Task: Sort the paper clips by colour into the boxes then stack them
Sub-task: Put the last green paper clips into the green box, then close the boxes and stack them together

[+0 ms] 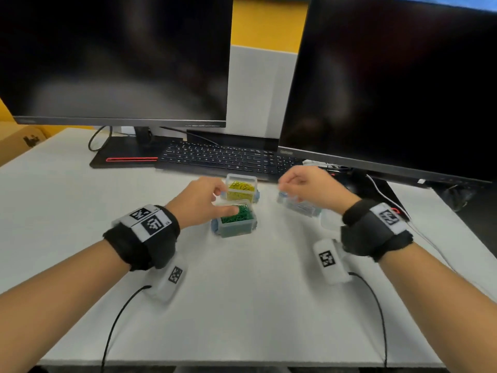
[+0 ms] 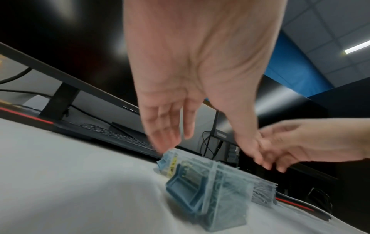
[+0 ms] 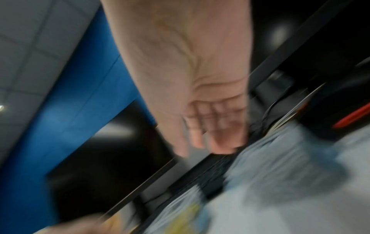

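Seen from above: a white desk (image 1: 80,184) with three small clear boxes near its far middle, just in front of a black keyboard (image 1: 215,157) and two dark monitors.

Nearest, the box of green clips (image 1: 236,219), lid off. Directly behind and touching it, the box of yellow clips (image 1: 240,188), apparently lidded. To the right, well apart, a third box of pale clips (image 1: 298,205), partly hidden under the right hand (image 1: 312,188).

Left hand (image 1: 204,204) hovering low over the green and yellow boxes, fingers spread and relaxed, thumb over the green clips, gripping nothing; probably poised to steady or lift one box for stacking.

Right hand with fingers curled downward over the third box; blurred, so impossible to tell whether clamped on it or empty.

No loose clips visible on the desk, so sorting likely finished and stacking not yet done.
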Action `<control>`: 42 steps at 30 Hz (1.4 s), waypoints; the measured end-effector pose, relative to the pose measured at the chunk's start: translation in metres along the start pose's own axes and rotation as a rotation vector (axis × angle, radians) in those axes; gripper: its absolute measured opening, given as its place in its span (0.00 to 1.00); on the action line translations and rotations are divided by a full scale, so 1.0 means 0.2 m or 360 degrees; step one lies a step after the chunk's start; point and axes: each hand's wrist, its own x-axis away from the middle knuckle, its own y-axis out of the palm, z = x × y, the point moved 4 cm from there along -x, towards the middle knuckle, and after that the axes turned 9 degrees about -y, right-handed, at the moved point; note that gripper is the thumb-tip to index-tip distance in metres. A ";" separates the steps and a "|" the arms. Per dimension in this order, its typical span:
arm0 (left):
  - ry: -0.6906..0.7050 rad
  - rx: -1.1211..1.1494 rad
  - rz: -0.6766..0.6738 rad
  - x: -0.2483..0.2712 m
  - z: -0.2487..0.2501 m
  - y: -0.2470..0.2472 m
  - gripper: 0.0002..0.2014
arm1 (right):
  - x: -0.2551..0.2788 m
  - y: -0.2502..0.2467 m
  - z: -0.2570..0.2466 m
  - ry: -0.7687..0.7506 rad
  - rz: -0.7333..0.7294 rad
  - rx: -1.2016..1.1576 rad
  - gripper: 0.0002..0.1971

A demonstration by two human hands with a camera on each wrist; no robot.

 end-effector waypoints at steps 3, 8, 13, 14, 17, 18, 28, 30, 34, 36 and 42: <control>-0.0063 -0.0179 -0.0358 0.01 -0.01 0.09 0.37 | 0.11 -0.16 0.29 0.0363 -0.0273 0.0701 0.17; 0.0052 -0.0126 -0.0546 0.01 0.10 0.19 0.34 | 0.27 -0.14 0.50 0.0620 -0.0629 0.0771 0.46; 0.0035 -0.0046 -0.0556 0.01 0.13 0.20 0.38 | 0.30 -0.12 0.50 0.0546 -0.0601 0.0761 0.40; 0.0028 -0.0036 -0.0564 0.01 0.12 0.21 0.39 | 0.31 -0.11 0.50 0.0572 -0.0650 0.0766 0.39; -0.0080 0.0129 -0.0626 0.01 0.09 0.22 0.41 | 0.35 -0.12 0.44 0.0653 -0.0812 0.0770 0.39; -0.0142 0.0248 -0.0664 0.01 0.07 0.22 0.41 | 0.35 -0.13 0.40 0.0619 -0.0811 0.0751 0.39; -0.0245 0.0510 -0.0670 0.01 0.01 0.24 0.23 | 0.06 0.23 -0.18 -0.0251 -0.0758 0.0576 0.38; -0.0232 0.0436 -0.0622 0.01 0.00 0.24 0.27 | 0.04 0.25 -0.20 -0.0259 -0.0798 0.0683 0.39; -0.0290 0.0548 -0.0687 0.00 0.00 0.23 0.26 | 0.03 0.26 -0.22 -0.0240 -0.0849 0.0777 0.40; -0.0364 0.0672 -0.0745 0.01 0.00 0.20 0.25 | 0.03 0.25 -0.24 -0.0227 -0.0871 0.0791 0.40; -0.0509 0.1020 -0.0606 -0.01 0.02 0.13 0.07 | 0.03 0.24 -0.26 -0.0206 -0.0859 0.0764 0.40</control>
